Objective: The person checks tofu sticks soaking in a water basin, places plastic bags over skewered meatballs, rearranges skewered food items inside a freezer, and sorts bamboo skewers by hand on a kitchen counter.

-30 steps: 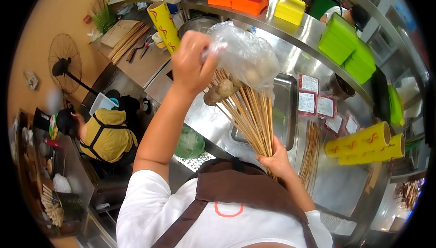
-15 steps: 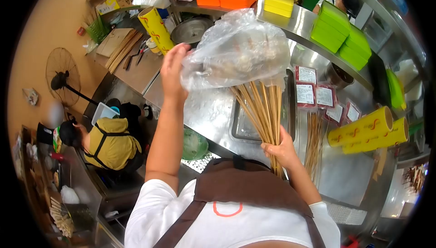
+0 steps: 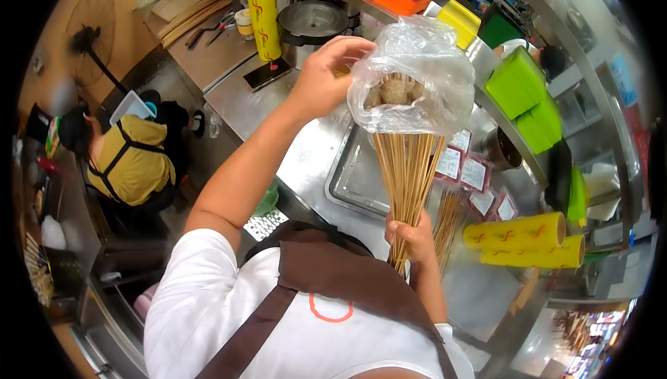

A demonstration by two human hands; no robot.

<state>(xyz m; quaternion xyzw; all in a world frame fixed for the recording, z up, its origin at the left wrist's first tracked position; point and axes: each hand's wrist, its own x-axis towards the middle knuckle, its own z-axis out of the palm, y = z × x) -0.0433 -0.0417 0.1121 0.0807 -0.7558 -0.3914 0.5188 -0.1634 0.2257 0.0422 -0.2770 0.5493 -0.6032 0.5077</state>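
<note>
My right hand (image 3: 411, 234) is wrapped round the lower ends of a thick bundle of thin wooden skewers (image 3: 406, 170), held upright above the counter. A clear plastic bag (image 3: 448, 94) covers the top of the bundle, with its mouth open toward me. Through the mouth show roundish brownish-grey pieces (image 3: 396, 92) at the skewer tops. My left hand (image 3: 326, 77) is at the bag's left edge, its fingers bent against the plastic; the fingertips are partly hidden there.
Below the bundle lies a metal tray (image 3: 340, 188). Red labelled packets (image 3: 475, 172), more skewers (image 3: 446, 223) and yellow rolls (image 3: 514, 232) are to the right. A phone (image 3: 267, 75) and a lidded pot (image 3: 313, 19) stand behind. A person in yellow (image 3: 132, 163) is at left.
The bag and skewers have turned more upright, and the bag's mouth now faces me, showing the pieces inside. My left hand has moved right to the bag's edge. The whole view has shifted.
</note>
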